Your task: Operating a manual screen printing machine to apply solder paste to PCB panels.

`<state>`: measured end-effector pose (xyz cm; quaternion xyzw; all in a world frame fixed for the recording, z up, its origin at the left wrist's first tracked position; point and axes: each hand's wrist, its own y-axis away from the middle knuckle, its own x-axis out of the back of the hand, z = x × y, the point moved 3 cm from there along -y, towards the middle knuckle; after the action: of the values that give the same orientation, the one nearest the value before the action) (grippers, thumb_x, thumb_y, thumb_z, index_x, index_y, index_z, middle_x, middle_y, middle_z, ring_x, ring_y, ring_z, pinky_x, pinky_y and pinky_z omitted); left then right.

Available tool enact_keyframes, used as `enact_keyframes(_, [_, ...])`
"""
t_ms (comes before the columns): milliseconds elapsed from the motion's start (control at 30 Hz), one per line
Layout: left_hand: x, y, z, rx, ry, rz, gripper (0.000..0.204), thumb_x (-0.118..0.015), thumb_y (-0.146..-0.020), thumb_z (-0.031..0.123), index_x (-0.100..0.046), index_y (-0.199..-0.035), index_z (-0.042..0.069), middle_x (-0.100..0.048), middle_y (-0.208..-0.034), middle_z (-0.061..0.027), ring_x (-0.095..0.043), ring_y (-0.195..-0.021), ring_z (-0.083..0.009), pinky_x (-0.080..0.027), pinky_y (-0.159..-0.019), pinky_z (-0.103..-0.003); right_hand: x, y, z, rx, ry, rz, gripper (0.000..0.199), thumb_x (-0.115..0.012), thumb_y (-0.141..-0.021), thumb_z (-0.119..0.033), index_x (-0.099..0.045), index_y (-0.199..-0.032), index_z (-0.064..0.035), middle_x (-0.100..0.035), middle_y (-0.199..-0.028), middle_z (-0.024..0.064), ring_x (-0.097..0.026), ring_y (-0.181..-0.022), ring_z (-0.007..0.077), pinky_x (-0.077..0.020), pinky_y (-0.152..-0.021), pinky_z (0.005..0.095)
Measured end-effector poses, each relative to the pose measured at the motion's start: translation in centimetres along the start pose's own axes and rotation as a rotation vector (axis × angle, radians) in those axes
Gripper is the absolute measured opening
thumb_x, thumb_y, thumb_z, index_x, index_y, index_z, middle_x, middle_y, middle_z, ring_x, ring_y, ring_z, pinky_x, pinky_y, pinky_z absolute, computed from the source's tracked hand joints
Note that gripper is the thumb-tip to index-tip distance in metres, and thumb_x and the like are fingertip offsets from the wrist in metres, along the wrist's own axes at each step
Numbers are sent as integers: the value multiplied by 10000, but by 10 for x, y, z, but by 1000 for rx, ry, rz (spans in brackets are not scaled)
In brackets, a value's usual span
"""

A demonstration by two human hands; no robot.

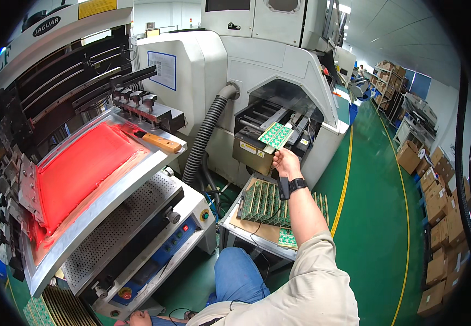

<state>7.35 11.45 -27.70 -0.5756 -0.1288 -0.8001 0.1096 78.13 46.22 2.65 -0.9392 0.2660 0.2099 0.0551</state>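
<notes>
My right hand (287, 162) reaches forward with its fingers pinched on the near edge of a green and white circuit board panel (275, 135). The panel lies nearly flat over the metal front of the conveyor opening (265, 115) of a large white machine. On a small table below my right forearm, several circuit boards (265, 202) stand on edge in rows, with another board (287, 238) lying by the table's near edge. Down at the lower edge of the view, my left hand (140, 319) is partly cut off near my leg, and its fingers are too hidden to read.
To the left stands a printing machine whose framed screen (89, 163) is spread with red paste. A wooden-handled spatula (159, 142) rests on its frame. A grey ribbed hose (205, 138) runs between the machines. More boards (64, 307) sit lower left; cardboard boxes (439, 231) line the right wall.
</notes>
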Motion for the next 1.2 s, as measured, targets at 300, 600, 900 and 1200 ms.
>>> enact_keyframes(300, [3, -4, 11, 64, 84, 190, 337, -765, -746, 220, -551, -600, 4, -597, -638, -188, -622, -695, -409, -478, -656, -503, 5, -28, -2, 36, 32, 101, 147, -532, -1021, -237, -595, -1047, -107, -630, -814, -2, -592, -661, 115, -508, -551, 274])
enact_keyframes(600, [7, -5, 12, 82, 86, 181, 338, -768, -743, 229, -552, -602, 11, -606, -656, -187, -616, -696, -407, -475, -656, -504, 5, -34, 1, 63, 39, 164, 184, -531, -1028, -265, -593, -1101, -108, -622, -817, -4, -586, -662, 112, -496, -548, 269])
enact_keyframes(900, [10, -5, 13, 92, 95, 163, 336, -767, -748, 237, -550, -609, 21, -600, -679, -193, -614, -731, -408, -473, -677, -503, 6, -36, 1, 74, 33, 183, 180, -536, -1026, -275, -607, -1062, -113, -616, -798, -9, -580, -651, 115, -489, -546, 272])
enact_keyframes(1200, [8, -4, 2, -39, -7, 10, 408, -576, -926, 461, -708, -873, 79, -713, -857, -189, -685, -826, -389, -533, -754, -491, 10, 11, 15, 45, 38, 63, 128, -609, -982, -249, -614, -993, -121, -611, -776, -7, -582, -657, 117, -485, -562, 282])
